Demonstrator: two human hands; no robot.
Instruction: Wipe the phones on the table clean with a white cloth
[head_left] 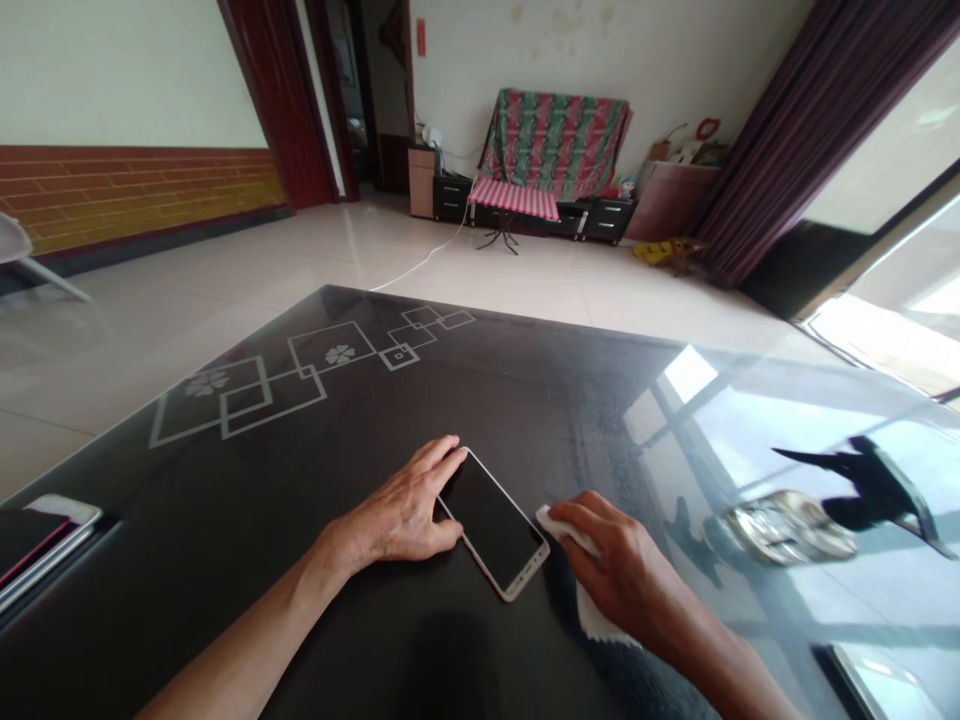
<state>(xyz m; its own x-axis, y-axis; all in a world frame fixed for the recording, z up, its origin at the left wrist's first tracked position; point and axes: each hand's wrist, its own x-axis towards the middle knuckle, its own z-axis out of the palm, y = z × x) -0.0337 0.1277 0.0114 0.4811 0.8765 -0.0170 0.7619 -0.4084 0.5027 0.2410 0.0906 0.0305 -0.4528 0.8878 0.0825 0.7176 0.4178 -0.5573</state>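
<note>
A smartphone (pixel 496 525) with a dark screen and a pale frame lies face up and slantwise on the glossy black table (pixel 375 420). My left hand (pixel 409 510) grips its far left part, the thumb on the near side edge and the fingers over the top end. Just right of the phone's near end is my right hand (pixel 611 545), its fingers closed round a white tissue (pixel 600 615). The tissue hangs below the palm and rests on the table, and part of it shows at the fingertips, close to the phone but apart from it.
At the right stands a shiny round dish (pixel 791 525) with a black object (pixel 874 490) by it, blurred. Another phone-like slab (pixel 881 685) lies at the lower right. Flat items with silvery edges (pixel 52 550) sit at the left edge. Window reflections cover the table's right side.
</note>
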